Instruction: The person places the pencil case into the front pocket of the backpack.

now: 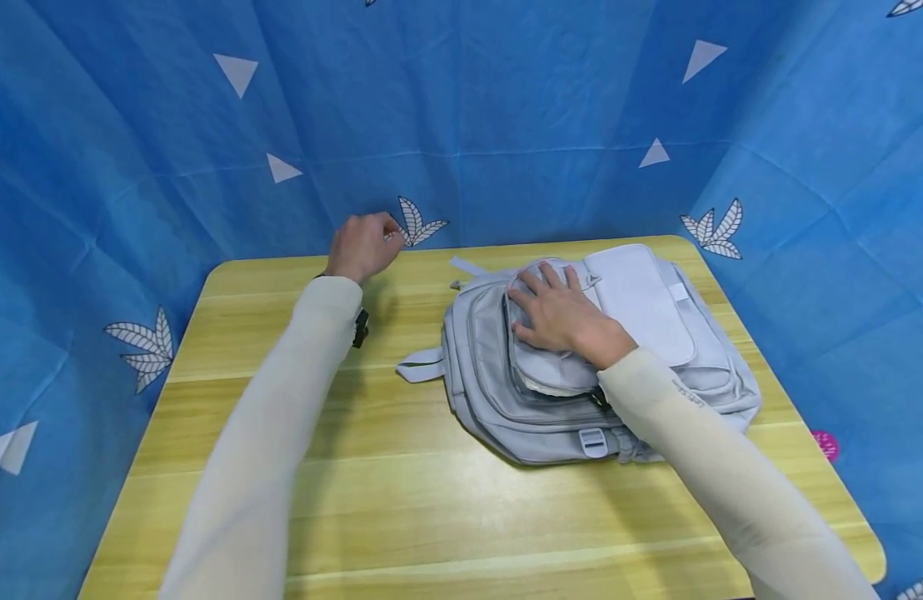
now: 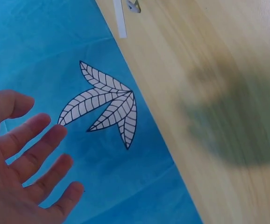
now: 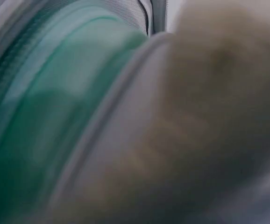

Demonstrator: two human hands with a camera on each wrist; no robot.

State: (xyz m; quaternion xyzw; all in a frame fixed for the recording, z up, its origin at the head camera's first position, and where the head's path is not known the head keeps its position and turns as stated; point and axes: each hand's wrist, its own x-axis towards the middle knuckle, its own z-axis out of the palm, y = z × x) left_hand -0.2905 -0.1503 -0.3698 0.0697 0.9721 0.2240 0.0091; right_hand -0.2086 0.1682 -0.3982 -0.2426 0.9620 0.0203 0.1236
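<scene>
A light grey backpack [image 1: 486, 358] lies on its back on the wooden table, its top loop [image 1: 422, 365] pointing left. My right hand [image 1: 555, 317] rests on its small front pocket [image 1: 551, 371] with the fingers spread. In the right wrist view, a blurred green band [image 3: 74, 98] runs beside a grey edge; I cannot tell what it is. My left hand [image 1: 362, 246] hovers near the table's back edge, left of the backpack. Its fingers [image 2: 37, 154] are loosely bent and hold nothing in the left wrist view.
The wooden table [image 1: 401, 533] has rounded corners. Behind it and along its sides hangs a blue curtain [image 1: 461, 100] printed with white leaves and triangles. A grey strap with a buckle [image 1: 593, 443] lies along the backpack's near side.
</scene>
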